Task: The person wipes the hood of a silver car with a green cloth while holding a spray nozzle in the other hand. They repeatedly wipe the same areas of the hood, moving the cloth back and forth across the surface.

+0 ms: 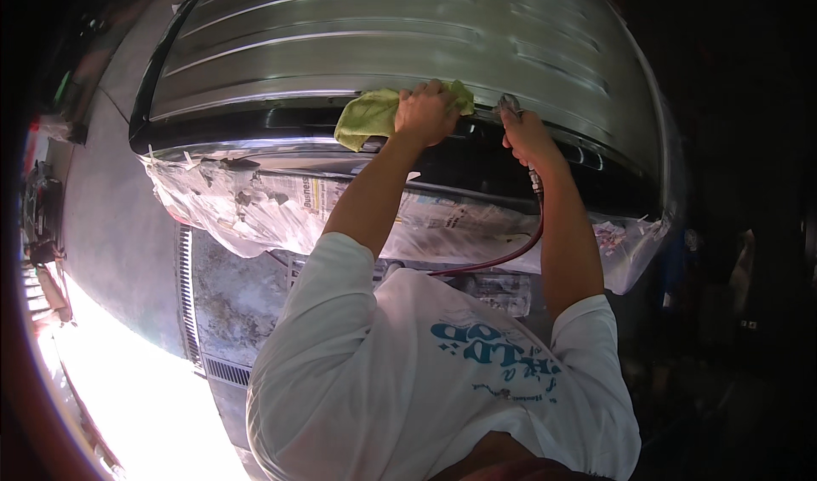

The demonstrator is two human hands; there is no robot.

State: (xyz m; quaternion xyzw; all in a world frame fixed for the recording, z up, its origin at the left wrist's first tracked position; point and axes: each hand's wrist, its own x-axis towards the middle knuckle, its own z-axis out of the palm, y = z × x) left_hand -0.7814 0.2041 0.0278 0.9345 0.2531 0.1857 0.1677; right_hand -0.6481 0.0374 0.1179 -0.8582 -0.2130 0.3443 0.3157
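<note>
My left hand [424,115] is closed on a yellow-green cloth [366,121] and presses it against the glossy black edge [298,123] of a large vehicle panel. Part of the cloth pokes out to the right of my fingers. In my right hand [534,145] is an air blow gun [509,105], its metal head just above the same edge. A dark red hose [529,244] runs from the gun's lower end down and left behind my shirt. Beyond both hands spreads the panel's grey-green ribbed surface [340,55], which looks like a vehicle roof.
Newspaper [340,193] and clear plastic sheeting [213,196] mask the vehicle below the black edge. A floor grate [185,285] lies at the left, beside bright sunlight on the floor [145,387]. Various items [42,209] line the far left. The right side is very dark.
</note>
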